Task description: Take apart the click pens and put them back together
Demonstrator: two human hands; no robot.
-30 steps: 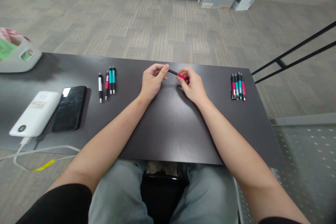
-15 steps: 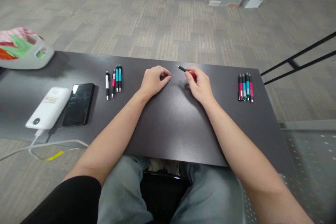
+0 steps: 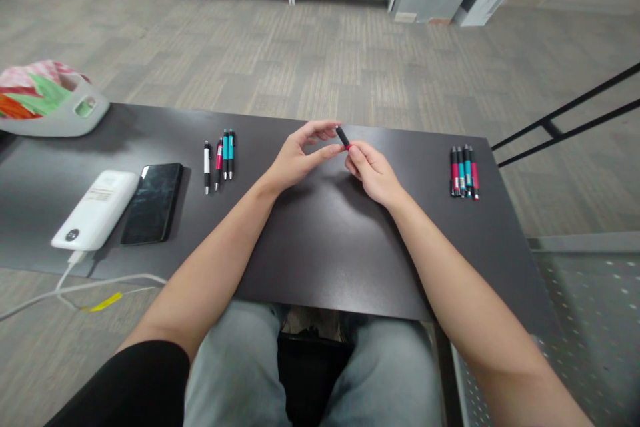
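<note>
The pen [image 3: 344, 139], slim and black with a red band, is pinched in the right hand [image 3: 373, 170] over the bench's [image 3: 320, 240] far middle. The left hand [image 3: 295, 157], a fist on the bench half a second ago, is up and open now, thumb and forefinger parted around the black end. Far left, a grey tub [image 3: 65, 125] holds something red and green.

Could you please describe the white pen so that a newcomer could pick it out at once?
On the dark table, look left of the person's left hand to the row of four pens beside the black phone. The white pen is the row's leftmost, nearest the phone. Its neighbours have pink or teal barrels; it alone is white.
</note>
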